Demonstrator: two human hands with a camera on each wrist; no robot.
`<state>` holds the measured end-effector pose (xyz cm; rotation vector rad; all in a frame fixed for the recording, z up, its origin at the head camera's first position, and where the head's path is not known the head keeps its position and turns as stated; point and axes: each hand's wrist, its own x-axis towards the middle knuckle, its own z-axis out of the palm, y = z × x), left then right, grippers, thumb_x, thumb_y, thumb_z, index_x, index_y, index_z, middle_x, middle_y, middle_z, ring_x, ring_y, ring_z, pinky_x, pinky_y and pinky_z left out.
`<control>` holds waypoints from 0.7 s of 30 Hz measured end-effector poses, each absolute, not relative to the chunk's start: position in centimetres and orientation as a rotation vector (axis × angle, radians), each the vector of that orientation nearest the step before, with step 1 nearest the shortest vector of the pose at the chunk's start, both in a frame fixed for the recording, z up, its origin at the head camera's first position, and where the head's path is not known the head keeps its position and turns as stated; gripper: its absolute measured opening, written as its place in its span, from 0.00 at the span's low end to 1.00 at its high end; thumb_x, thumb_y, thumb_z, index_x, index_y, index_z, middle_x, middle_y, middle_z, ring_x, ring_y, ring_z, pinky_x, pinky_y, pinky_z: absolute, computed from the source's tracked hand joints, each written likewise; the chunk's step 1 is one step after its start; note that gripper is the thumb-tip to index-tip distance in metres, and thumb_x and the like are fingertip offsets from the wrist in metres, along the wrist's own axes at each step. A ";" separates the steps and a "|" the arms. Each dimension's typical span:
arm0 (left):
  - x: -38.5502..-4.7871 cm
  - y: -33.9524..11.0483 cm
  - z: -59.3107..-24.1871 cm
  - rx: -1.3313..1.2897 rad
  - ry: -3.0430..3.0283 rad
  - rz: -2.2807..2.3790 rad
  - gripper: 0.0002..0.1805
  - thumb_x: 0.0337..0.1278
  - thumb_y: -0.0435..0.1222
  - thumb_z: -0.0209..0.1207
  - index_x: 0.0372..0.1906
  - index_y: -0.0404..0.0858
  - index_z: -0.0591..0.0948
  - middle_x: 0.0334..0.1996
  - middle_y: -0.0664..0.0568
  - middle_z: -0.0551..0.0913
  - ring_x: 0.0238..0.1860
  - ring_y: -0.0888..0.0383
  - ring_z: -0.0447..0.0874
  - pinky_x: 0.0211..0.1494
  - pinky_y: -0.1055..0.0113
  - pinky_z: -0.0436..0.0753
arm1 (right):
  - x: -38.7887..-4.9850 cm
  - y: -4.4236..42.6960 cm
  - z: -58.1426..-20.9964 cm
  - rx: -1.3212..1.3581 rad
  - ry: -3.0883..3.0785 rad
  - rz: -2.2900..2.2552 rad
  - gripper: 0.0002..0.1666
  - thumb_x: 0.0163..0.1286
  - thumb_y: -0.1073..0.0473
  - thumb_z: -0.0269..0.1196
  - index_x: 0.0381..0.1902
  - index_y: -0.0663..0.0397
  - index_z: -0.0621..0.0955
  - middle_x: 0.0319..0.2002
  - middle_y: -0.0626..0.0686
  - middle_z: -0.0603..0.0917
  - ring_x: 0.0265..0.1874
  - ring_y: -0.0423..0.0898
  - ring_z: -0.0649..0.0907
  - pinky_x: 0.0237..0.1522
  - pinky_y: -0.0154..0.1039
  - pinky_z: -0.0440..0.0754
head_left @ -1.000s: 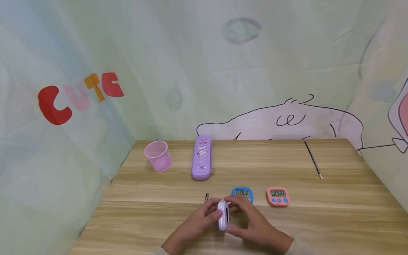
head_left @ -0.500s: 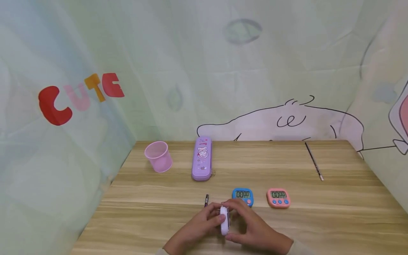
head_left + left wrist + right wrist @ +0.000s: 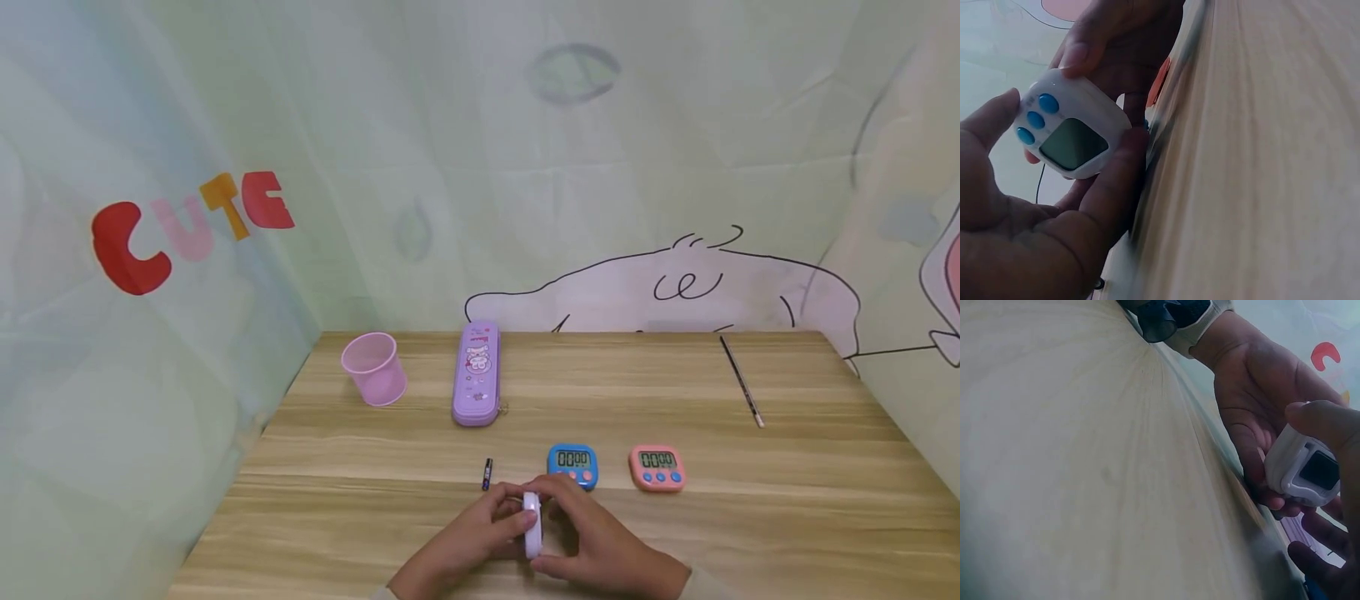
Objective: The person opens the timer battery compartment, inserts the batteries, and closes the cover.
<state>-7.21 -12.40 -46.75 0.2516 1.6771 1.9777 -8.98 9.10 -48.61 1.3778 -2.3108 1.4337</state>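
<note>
White timer (image 3: 533, 543), gripped in the fingers of my left hand (image 3: 476, 533) and right hand (image 3: 600, 537), on the near side of the blue timer (image 3: 572, 461), whose lower edge is partly covered, screen (image 3: 1074, 145) digits illegible, contact with counter (image 3: 337, 500) indeterminable.

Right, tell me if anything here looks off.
The white timer, held by the left hand and right hand, looks odd: its screen appears blank, while the blue timer and pink timer show zeros. Its back shows a dark patch, perhaps an open battery compartment; what looks like a battery lies loose nearby.
</note>
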 end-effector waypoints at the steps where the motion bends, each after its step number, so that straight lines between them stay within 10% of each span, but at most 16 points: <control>1: -7.2 -12.5 -46.8 0.266 1.690 1.969 0.26 0.68 0.38 0.57 0.62 0.28 0.65 0.50 0.40 0.77 0.49 0.51 0.80 0.54 0.55 0.83 | -9.0 9.1 -48.6 1.370 -2.313 1.432 0.44 0.57 0.54 0.74 0.67 0.54 0.66 0.60 0.50 0.72 0.56 0.42 0.73 0.53 0.40 0.79; 21: -8.0 -13.6 -46.0 0.533 1.820 1.804 0.37 0.62 0.35 0.64 0.72 0.31 0.61 0.56 0.42 0.77 0.55 0.55 0.78 0.56 0.69 0.80 | -9.0 9.6 -48.9 0.952 -2.514 1.527 0.38 0.63 0.46 0.69 0.66 0.48 0.66 0.57 0.41 0.76 0.57 0.42 0.76 0.64 0.39 0.72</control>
